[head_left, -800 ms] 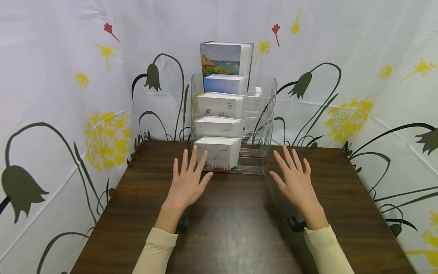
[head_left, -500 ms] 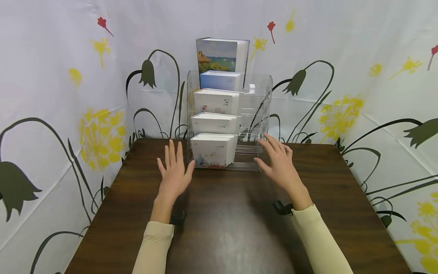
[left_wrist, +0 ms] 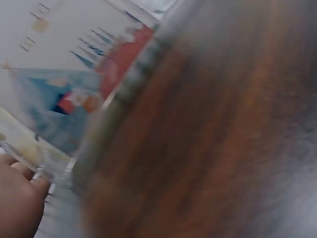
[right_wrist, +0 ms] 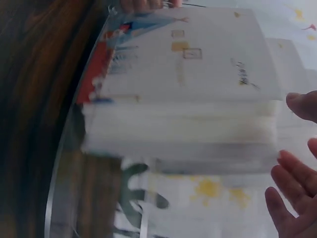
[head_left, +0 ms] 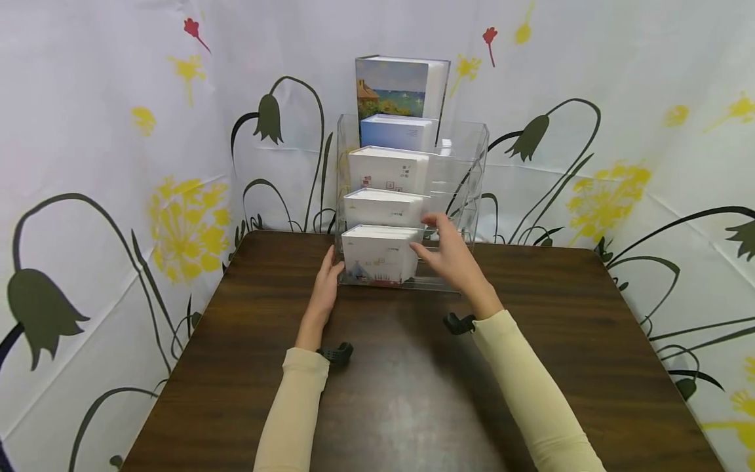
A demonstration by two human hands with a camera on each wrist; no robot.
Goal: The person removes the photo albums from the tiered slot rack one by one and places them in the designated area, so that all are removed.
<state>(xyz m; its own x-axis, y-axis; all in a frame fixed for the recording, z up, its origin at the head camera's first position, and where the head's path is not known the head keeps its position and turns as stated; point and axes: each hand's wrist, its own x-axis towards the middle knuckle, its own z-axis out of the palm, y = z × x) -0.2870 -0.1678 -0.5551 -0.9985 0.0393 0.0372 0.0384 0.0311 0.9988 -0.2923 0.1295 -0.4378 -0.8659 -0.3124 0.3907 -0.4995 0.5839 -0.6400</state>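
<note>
A clear acrylic tiered rack (head_left: 472, 164) stands at the back of the wooden table, holding several thick books upright, one behind another. My left hand (head_left: 323, 292) rests against the rack's lower left side, fingers reaching along it and thumb near the front corner. In the left wrist view, part of that hand (left_wrist: 20, 201) touches the clear edge. At the front white book (head_left: 377, 255), my right hand (head_left: 451, 255) spreads its thumb and fingers around the upper right corner. The right wrist view shows the thumb (right_wrist: 303, 105) close to the cover's corner, with a gap between thumb and fingers.
Behind the front book stand two white books (head_left: 386, 207) (head_left: 386, 169), a blue one (head_left: 389, 133) and a taller one with a seaside painting (head_left: 392, 92). The dark table (head_left: 389, 367) reaches toward me. A flower-printed white curtain (head_left: 531, 72) hangs around it.
My left hand has moved from spread over the table to the rack's left side. My right hand has moved left to the front book's upper right corner. The books have stayed in place.
</note>
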